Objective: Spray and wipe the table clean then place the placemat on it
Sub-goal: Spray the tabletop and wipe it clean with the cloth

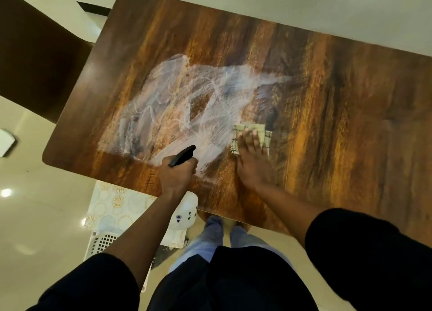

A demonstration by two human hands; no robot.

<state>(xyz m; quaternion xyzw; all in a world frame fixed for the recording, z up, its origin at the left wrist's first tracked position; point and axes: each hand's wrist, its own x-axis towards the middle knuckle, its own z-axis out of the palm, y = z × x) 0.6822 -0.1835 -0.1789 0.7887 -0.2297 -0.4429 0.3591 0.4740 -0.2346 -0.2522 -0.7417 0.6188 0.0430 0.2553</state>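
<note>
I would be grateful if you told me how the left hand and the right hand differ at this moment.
The left hand is curled round the black spray bottle; the right hand lies with fingers spread, pressing the checked cloth onto the table. The left hand sits at the near edge of the white smear; the right hand is at its right end. Both are over the table's near side.

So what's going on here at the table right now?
A person is cleaning a wooden table. The left hand grips a spray bottle by its black head, while the right hand presses a cloth flat at the edge of a big white smear of cleaner. The patterned placemat is off the table, below its near edge.
</note>
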